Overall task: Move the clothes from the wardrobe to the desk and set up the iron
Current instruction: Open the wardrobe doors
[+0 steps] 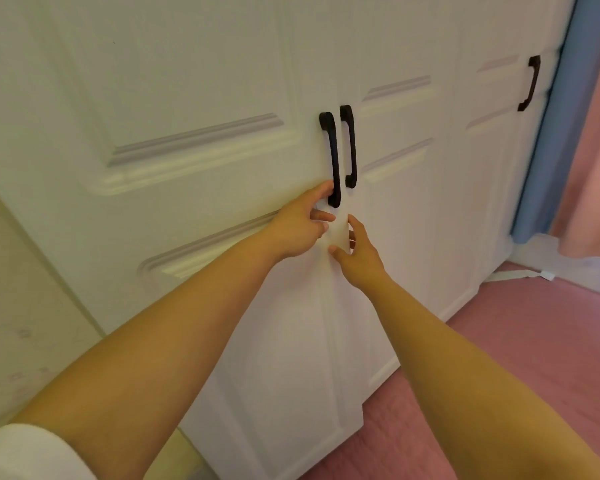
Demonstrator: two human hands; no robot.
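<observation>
Two hands, left hand (297, 230) and right hand (357, 252), below three black handles (334, 157).

Closed wardrobe doors (201, 98) bar the way in; both hands crowd the seam below the two black handles (340, 157)

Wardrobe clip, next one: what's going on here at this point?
A person stands at a white wardrobe whose doors look closed. The left hand reaches to the lower end of the left black handle, fingers touching it. The right hand is just below, at the seam between the two doors, by a pale patch; what that patch is cannot be told. The right black handle is untouched. No clothes, desk or iron are in view.
</observation>
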